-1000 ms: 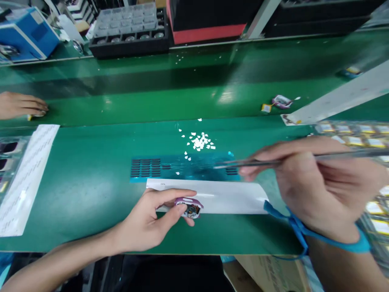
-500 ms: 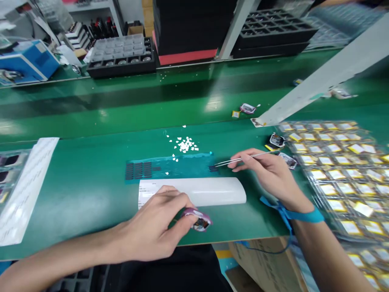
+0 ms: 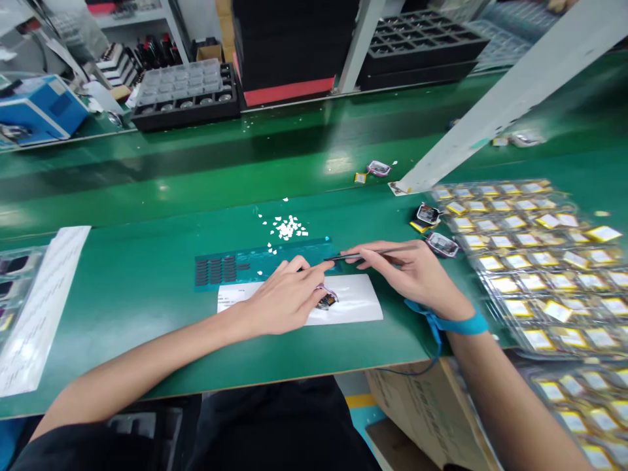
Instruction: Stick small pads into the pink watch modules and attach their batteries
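Observation:
My left hand (image 3: 287,297) is closed on a small purple-rimmed electronic device housing (image 3: 328,299), its circuit side showing, over a white paper sheet (image 3: 360,297). The index finger reaches to the right end of a translucent blue film strip (image 3: 275,258), which carries rows of small black pieces (image 3: 216,271) on its left. Tweezers (image 3: 380,250) are gripped in my right hand (image 3: 409,271), their tips beside that fingertip. Whether the tips pinch anything is too small to tell. A blue wrist strap (image 3: 461,324) circles my right wrist.
White scraps (image 3: 288,227) lie behind the film. On the right are trays of yellow-edged batteries (image 3: 517,261) and, nearer, two opened housings (image 3: 441,244). A slanted white post (image 3: 471,118) rises behind them. More white paper (image 3: 49,307) lies at the left.
My left hand has carried the housing up and forward from the front edge to over the white paper, beside the tweezer tips. The paper now lies flatter. The view has shifted slightly.

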A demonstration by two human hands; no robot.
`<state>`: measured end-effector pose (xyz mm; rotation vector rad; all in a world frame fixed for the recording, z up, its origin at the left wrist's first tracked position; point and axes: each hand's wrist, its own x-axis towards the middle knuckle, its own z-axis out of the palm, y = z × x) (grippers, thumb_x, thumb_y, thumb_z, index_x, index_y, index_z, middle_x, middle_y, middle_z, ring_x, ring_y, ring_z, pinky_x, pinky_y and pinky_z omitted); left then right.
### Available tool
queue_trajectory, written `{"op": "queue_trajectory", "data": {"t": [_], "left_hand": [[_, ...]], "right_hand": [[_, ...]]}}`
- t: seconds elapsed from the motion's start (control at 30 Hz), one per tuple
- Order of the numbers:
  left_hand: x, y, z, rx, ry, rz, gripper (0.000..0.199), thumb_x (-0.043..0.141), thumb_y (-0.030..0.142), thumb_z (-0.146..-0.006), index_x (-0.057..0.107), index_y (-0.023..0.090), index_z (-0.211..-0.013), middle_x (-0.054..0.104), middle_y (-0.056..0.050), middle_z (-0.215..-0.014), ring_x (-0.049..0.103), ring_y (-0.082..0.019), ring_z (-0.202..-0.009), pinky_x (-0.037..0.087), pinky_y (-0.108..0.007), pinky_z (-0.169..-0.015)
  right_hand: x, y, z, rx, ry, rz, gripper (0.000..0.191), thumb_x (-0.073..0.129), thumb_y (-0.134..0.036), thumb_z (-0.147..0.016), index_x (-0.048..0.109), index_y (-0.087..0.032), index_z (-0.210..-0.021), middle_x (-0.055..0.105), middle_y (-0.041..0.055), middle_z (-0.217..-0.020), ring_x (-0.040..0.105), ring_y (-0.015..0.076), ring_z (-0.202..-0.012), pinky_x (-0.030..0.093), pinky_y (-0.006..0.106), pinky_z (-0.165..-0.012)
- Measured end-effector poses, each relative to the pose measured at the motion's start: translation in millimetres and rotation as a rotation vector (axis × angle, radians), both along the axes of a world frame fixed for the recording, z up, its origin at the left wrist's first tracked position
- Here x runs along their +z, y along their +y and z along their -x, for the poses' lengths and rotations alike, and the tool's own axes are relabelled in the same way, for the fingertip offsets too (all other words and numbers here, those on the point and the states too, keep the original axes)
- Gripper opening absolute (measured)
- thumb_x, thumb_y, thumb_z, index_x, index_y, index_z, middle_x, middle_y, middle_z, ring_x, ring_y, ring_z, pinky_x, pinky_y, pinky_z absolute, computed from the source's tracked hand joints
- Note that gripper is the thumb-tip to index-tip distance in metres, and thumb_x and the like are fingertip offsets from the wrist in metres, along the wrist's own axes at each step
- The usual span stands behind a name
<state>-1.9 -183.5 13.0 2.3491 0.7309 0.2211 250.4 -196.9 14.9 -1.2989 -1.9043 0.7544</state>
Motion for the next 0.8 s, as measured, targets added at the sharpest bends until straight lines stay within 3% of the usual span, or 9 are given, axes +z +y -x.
{"op": "queue_trajectory", "data": {"t": [0.17,0.33,0.47,0.57,0.67,0.73,0.8], "left_hand": [[-2.1,-1,-1,-0.018,0.026,-0.088,0.047,0.031,0.026,-0.107,0.046,0.005,-0.147,0.071,-0.016,-0.108,0.051,-0.031,-0.105,0.045,-0.048,-0.088],[-5.6,1,-1,-0.032,0.032,-0.14,0.038,0.035,0.026,-0.108,0.061,0.01,-0.13,0.061,-0.016,-0.143,0.052,-0.029,-0.107,0.046,-0.046,-0.089],[-5.7,5,-2,-0.033,0.042,-0.155,0.033,0.04,0.026,-0.108,0.066,0.01,-0.12,0.056,-0.013,-0.152,0.055,-0.029,-0.111,0.047,-0.044,-0.088],[10.8,1,3,-0.092,0.002,-0.158,0.028,0.047,0.027,-0.106,0.071,0.013,-0.105,0.065,-0.012,-0.142,0.059,-0.029,-0.108,0.047,-0.045,-0.088],[41.7,-11,19,-0.191,-0.206,-0.043,0.019,0.056,0.023,-0.102,0.074,0.018,-0.097,0.079,-0.009,-0.115,0.067,-0.025,-0.098,0.045,-0.044,-0.095],[60.3,-17,34,-0.07,-0.437,0.136,0.018,0.056,0.02,-0.101,0.074,0.02,-0.103,0.081,-0.006,-0.106,0.071,-0.02,-0.089,0.048,-0.038,-0.092],[68.3,-16,49,0.241,-0.634,0.334,0.02,0.056,0.019,-0.101,0.074,0.02,-0.11,0.08,-0.004,-0.103,0.069,-0.015,-0.076,0.052,-0.031,-0.078]], "right_hand": [[-4.7,-6,0,0.107,-0.107,-0.177,0.018,0.061,-0.027,-0.098,0.077,-0.028,-0.106,0.08,0.002,-0.109,0.079,0.0227,-0.091,0.067,0.039,-0.081],[-6.0,-8,0,0.147,-0.192,-0.209,0.022,0.063,-0.023,-0.096,0.074,-0.031,-0.113,0.077,0.0009,-0.118,0.077,0.0234,-0.1,0.067,0.043,-0.087],[10.6,3,9,0.071,-0.19,-0.254,0.023,0.065,-0.023,-0.096,0.074,-0.035,-0.114,0.076,-0.0006,-0.12,0.077,0.0244,-0.101,0.066,0.044,-0.087],[33.8,14,28,0.015,-0.127,-0.361,0.027,0.065,-0.022,-0.096,0.073,-0.038,-0.116,0.076,-0.0025,-0.119,0.077,0.025,-0.101,0.065,0.046,-0.089],[56.1,22,52,0.002,-0.113,-0.478,0.028,0.063,-0.023,-0.098,0.073,-0.038,-0.12,0.075,-0.003,-0.121,0.076,0.0263,-0.106,0.065,0.046,-0.093],[64.0,24,65,0.008,-0.13,-0.539,0.029,0.061,-0.023,-0.1,0.072,-0.035,-0.124,0.074,-0.0024,-0.124,0.074,0.0268,-0.11,0.064,0.045,-0.096],[63.3,26,75,0.032,-0.156,-0.567,0.029,0.058,-0.023,-0.102,0.072,-0.034,-0.125,0.072,-0.002,-0.126,0.073,0.0263,-0.113,0.063,0.043,-0.098]]}}
